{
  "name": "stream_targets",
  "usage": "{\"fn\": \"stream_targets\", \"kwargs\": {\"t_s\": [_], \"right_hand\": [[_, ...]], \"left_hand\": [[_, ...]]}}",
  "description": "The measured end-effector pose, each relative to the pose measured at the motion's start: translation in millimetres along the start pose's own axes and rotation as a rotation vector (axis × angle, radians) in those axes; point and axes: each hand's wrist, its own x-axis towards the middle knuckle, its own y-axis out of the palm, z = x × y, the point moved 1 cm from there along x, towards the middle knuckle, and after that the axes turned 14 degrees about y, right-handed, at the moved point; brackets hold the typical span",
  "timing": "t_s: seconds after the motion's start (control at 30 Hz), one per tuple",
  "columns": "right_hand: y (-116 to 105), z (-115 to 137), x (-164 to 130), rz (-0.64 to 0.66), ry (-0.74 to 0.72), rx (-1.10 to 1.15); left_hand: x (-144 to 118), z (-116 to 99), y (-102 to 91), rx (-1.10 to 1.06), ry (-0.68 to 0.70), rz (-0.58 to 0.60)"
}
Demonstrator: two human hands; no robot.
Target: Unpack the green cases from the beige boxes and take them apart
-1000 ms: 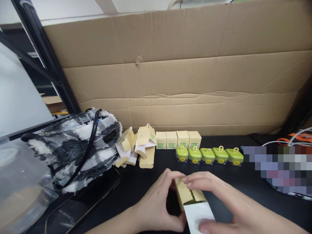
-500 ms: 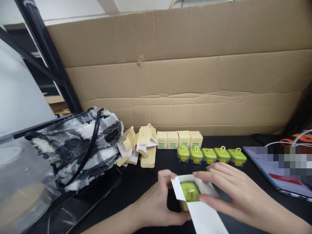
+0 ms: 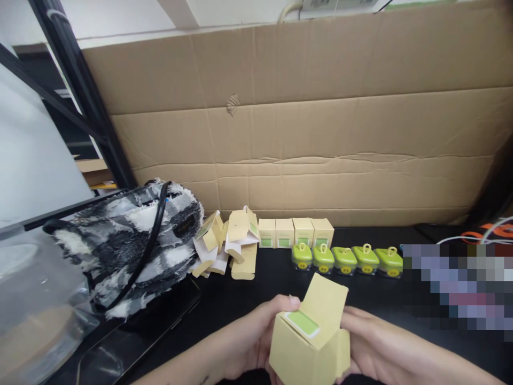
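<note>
A small pale-yellow carton [image 3: 300, 350] with a green label is held low in front of me, tilted, its flap standing up. My left hand [image 3: 266, 331] grips its left side, thumb near the top edge. On the right side, my right hand [image 3: 366, 342] is wrapped behind the carton, with its fingers partly hidden. The carton's inside faces away, so its contents are hidden. Beyond it, several green-lidded little containers [image 3: 344, 259] with ring handles stand in a row. Several closed pale-yellow boxes [image 3: 285, 233] line up behind them.
Opened cartons [image 3: 242, 246] lie piled at the row's left. Farther left sit a shaggy black-and-white bag [image 3: 140, 240] and a clear plastic bag [image 3: 40, 305]. A black tray-like object [image 3: 140, 331] lies in front. A cardboard panel [image 3: 296, 128] backs the black table; a pixelated device and cables [image 3: 481, 235] are at right.
The carton has been turned: its white inside and the green-lidded container in it showed before, and now its outer yellow faces and label do. Both hands have shifted their hold around it.
</note>
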Motion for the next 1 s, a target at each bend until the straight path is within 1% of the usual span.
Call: {"fn": "stream_targets", "kwargs": {"t_s": [0.07,0.1,0.17,0.23,0.3,0.37,0.4,0.47,0.5,0.57,0.67,0.77,0.9,1.0], "right_hand": [[0,-1,0,0.086,-0.039,-0.06],[-1,-2,0,0.089,-0.05,-0.082],[-6,-1,-1,0.018,-0.064,-0.1],[-12,5,-4,-0.122,-0.124,-0.135],[-18,19,-8,-0.31,-0.228,-0.253],[-22,40,-10,-0.509,-0.352,-0.472],[-22,52,-10,-0.593,-0.419,-0.607],[-22,73,-3,-0.685,-0.552,-0.855],[-21,82,3,-0.7,-0.604,-0.945],[-20,93,20,-0.701,-0.662,-1.06],[-17,97,49,-0.684,-0.646,-1.22],[-16,94,71,-0.673,-0.598,-1.415],[-20,89,82,-0.663,-0.561,-1.595],[-21,91,75,-0.676,-0.61,-1.604]], "left_hand": [[-1,0,-0.7,-0.009,0.0,-0.024],[-1,1,-0.9,-0.017,0.004,-0.019],[-1,2,-1.1,-0.035,0.034,0.016],[1,4,-1.4,-0.032,0.161,0.018],[2,6,-1.3,0.027,0.357,0.037],[2,7,-0.7,0.181,0.554,0.075],[1,8,-0.3,0.286,0.625,0.094],[-3,9,-0.1,0.485,0.707,0.079],[-4,9,-0.1,0.559,0.709,0.068],[-6,10,0.0,0.628,0.682,0.07],[-4,12,-0.2,0.656,0.679,0.084],[1,15,-2.2,0.689,0.707,0.109],[4,20,-6.8,0.784,0.694,0.084],[3,20,-7.1,0.748,0.714,0.089]]}}
